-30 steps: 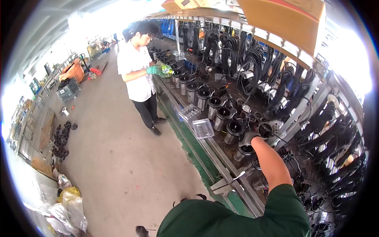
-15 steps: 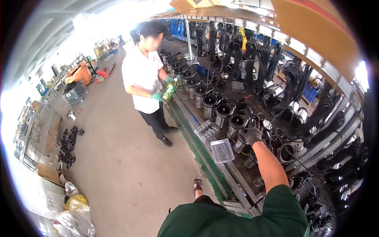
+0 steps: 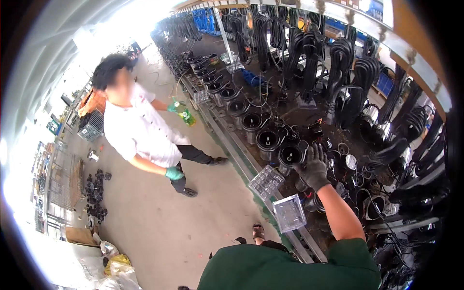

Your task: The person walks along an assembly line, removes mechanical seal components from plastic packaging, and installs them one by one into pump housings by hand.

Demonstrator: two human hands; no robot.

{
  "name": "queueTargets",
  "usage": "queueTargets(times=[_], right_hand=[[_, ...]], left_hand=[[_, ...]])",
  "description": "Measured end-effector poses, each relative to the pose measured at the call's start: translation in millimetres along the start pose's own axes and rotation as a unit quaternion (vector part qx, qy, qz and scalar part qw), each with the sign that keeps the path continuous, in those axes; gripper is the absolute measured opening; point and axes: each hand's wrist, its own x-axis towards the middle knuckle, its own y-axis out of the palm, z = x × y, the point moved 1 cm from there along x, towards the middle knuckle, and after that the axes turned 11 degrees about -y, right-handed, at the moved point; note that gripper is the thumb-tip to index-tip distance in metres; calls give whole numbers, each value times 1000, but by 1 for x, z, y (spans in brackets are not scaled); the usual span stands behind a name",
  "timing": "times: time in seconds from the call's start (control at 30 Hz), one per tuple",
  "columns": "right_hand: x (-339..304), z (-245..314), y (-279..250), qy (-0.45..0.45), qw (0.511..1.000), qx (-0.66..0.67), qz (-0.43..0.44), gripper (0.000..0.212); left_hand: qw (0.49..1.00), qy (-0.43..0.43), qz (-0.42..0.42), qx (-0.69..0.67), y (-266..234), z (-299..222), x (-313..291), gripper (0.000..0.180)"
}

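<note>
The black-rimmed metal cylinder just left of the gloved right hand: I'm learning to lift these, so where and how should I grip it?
Probably grip the cylinder by opposite sides of its round rim, from above: it stands upright, open top up, while a neighbouring cylinder and the right hand crowd its sides.

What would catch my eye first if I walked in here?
Probably the co-worker in a white shirt, left of centre, with a green bottle in one green-gloved hand. Next might come the row of black-rimmed metal canisters along the dark bench, with loops of black cable hanging at upper right. Nearer the viewer, the wearer's right hand, in a dark glove, spreads its fingers beside a canister.
</note>
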Motion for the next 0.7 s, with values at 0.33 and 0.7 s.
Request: queueTargets(times=[0.33,0.7], right_hand=[[122,36,51,-13,989,7,148,110],[285,147,122,-50,998,33,35,98]], left_hand=[[980,-19,10,-196,-1,-175,54,10],[986,76,31,143,33,-207,138,9]])
